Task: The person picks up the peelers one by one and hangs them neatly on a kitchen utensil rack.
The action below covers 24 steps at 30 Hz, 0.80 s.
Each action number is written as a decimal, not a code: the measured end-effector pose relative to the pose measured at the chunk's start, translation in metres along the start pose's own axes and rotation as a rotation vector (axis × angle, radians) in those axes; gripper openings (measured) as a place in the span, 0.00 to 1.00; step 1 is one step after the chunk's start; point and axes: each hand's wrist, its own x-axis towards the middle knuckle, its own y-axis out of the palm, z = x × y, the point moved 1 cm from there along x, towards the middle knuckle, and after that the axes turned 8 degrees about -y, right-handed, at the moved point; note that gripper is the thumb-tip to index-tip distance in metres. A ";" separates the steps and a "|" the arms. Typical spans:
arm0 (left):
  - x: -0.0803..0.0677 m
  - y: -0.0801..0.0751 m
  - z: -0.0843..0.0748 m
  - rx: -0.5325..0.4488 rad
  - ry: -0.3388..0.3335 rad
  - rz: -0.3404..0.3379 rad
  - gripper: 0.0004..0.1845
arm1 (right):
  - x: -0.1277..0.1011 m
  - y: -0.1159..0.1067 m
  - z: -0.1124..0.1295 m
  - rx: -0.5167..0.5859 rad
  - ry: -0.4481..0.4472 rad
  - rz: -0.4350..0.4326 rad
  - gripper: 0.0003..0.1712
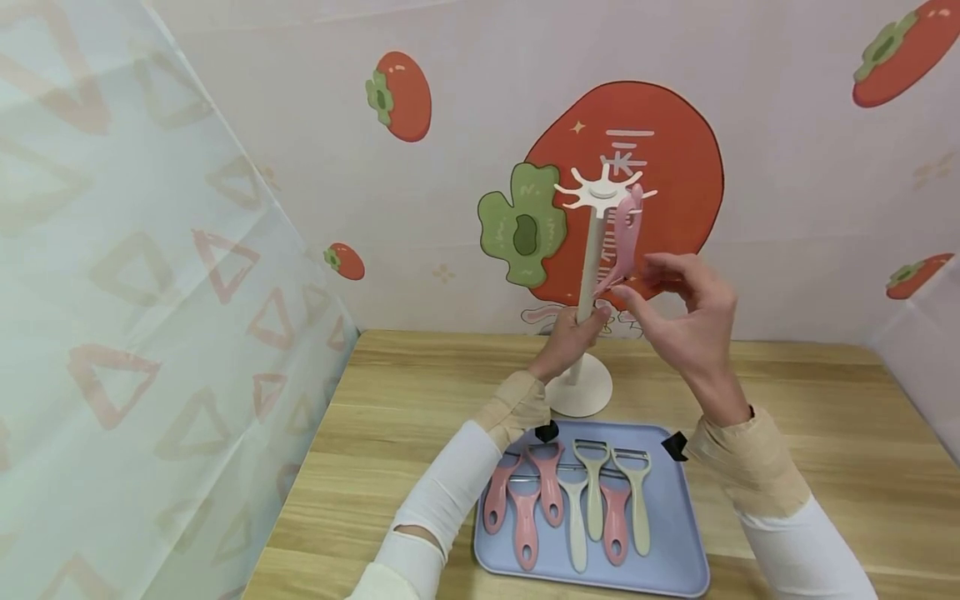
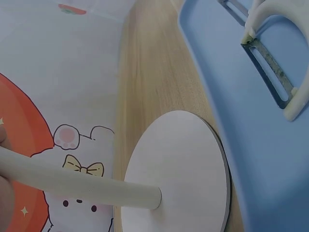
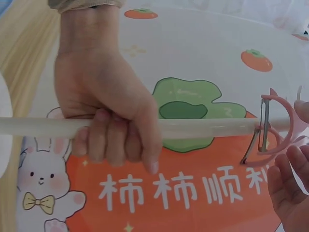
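A white rotating-style stand has a round base (image 1: 581,392), an upright pole (image 1: 592,250) and a crown of curved hooks (image 1: 603,192) on top. My left hand (image 1: 570,340) grips the pole low down, fingers wrapped round it in the right wrist view. From the hooks on the right hang pink peelers (image 1: 628,233), overlapping in the head view; two blades (image 3: 264,125) show in the right wrist view. Beside their lower ends is my right hand (image 1: 686,312), thumb and fingers spread apart with a gap between them.
In front of the stand a blue tray (image 1: 690,550) lies on the wooden table (image 1: 405,400). It bears several pink peelers (image 1: 526,529) and pale green or cream peelers (image 1: 638,504). A patterned cloth wall (image 1: 465,108) stands close behind the stand.
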 end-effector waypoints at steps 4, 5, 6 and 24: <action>0.001 0.000 -0.001 0.015 -0.032 -0.015 0.26 | -0.016 -0.007 -0.002 0.001 -0.001 0.010 0.30; 0.001 0.000 -0.001 0.018 -0.037 -0.018 0.25 | -0.021 -0.008 -0.002 -0.001 0.003 0.014 0.30; 0.001 0.000 -0.001 0.021 -0.042 -0.021 0.25 | -0.027 -0.010 -0.002 -0.001 0.007 0.019 0.30; -0.001 0.002 -0.001 0.009 -0.032 -0.033 0.27 | -0.123 -0.051 0.009 -0.180 0.220 0.313 0.24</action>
